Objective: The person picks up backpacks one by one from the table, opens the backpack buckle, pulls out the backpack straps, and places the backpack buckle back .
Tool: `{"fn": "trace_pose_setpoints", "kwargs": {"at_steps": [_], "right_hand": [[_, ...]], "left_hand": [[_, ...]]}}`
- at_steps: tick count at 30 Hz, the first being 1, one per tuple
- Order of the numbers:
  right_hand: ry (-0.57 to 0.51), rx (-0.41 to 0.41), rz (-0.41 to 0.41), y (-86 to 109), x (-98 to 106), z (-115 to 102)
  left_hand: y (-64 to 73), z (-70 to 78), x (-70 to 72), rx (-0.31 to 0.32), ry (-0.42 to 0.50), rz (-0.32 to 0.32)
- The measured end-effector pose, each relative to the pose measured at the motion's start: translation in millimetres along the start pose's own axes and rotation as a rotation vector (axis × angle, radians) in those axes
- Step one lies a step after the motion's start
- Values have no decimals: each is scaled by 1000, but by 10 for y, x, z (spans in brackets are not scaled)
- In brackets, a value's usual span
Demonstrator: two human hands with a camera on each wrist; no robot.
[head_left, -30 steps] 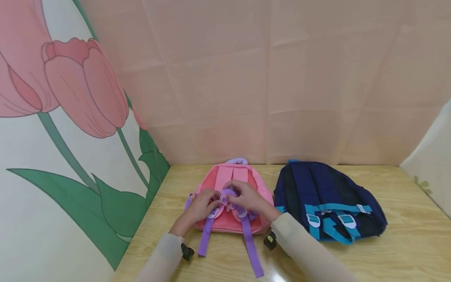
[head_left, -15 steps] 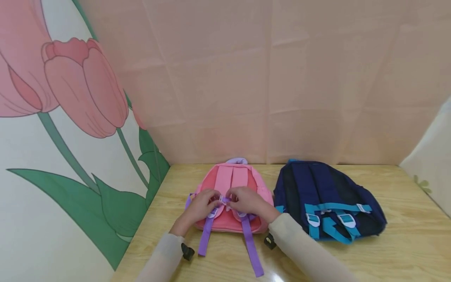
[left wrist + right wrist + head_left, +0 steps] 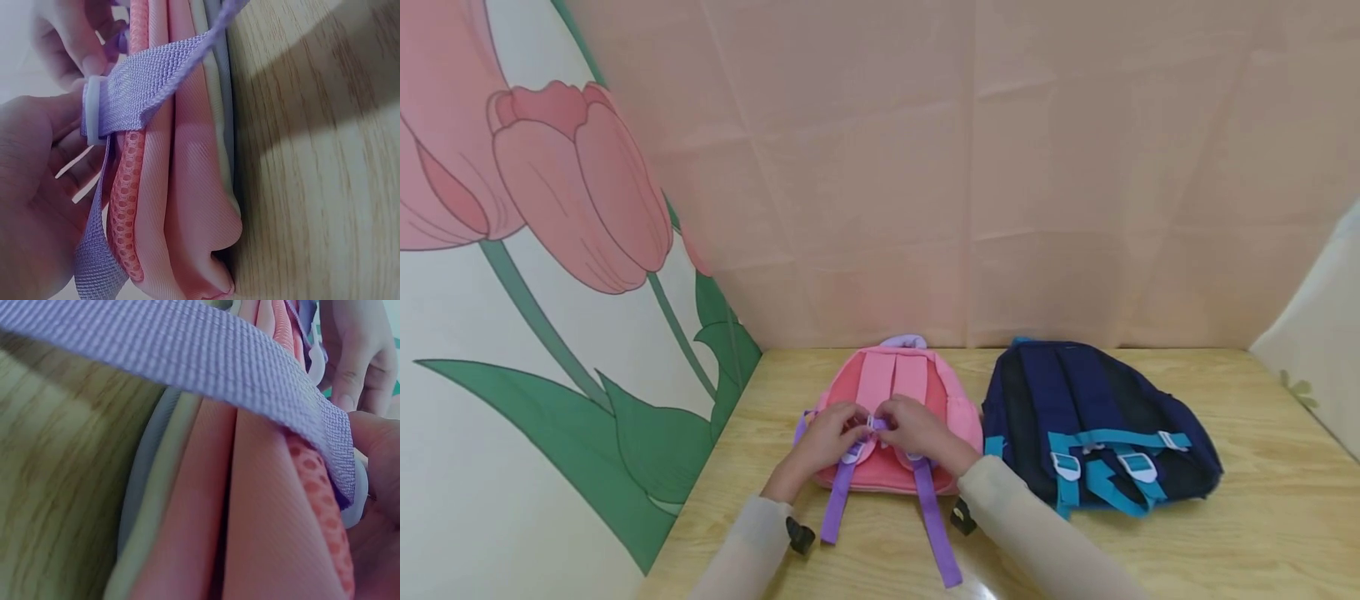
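A pink backpack (image 3: 895, 375) lies on the table with its shoulder straps facing up. My left hand (image 3: 822, 437) pinches a small pale buckle (image 3: 871, 422) on the purple chest strap at the middle of the bag. Just to the right, the fingers of my right hand (image 3: 921, 432) pinch the purple webbing (image 3: 881, 424) by that buckle. Two loose purple strap ends (image 3: 937, 533) hang toward me over the table. In the left wrist view, a purple strap (image 3: 140, 84) with a pale slider (image 3: 94, 109) crosses the bag's side. The fingertips partly hide the buckle.
A dark blue backpack (image 3: 1075, 392) with turquoise straps (image 3: 1120, 440) and white buckles lies to the right of the pink one. A pinkish cloth backdrop (image 3: 970, 183) rises behind the wooden table (image 3: 1262, 533). At the left stands a tulip-print panel (image 3: 587, 192).
A raised loop of purple webbing under my right hand has flattened out. My right hand has shifted slightly left, closer to my left hand, which has stayed in place.
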State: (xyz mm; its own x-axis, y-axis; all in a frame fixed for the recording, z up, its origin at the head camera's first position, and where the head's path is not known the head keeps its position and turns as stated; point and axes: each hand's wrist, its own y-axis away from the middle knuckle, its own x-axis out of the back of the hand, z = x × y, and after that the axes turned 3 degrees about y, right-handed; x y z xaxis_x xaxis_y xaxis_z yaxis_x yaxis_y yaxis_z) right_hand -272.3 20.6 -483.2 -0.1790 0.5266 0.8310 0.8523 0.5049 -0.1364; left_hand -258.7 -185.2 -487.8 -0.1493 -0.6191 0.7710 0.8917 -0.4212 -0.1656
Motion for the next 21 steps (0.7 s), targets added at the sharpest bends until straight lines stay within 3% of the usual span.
{"fn": "trace_pose_setpoints", "kwargs": {"at_steps": [6, 21], "right_hand": [[-56, -26, -23, -15, 8, -15], [-66, 6, 15, -17, -17, 4]], "left_hand": [[7, -1, 15, 56, 16, -5], [11, -39, -1, 19, -53, 47]]}}
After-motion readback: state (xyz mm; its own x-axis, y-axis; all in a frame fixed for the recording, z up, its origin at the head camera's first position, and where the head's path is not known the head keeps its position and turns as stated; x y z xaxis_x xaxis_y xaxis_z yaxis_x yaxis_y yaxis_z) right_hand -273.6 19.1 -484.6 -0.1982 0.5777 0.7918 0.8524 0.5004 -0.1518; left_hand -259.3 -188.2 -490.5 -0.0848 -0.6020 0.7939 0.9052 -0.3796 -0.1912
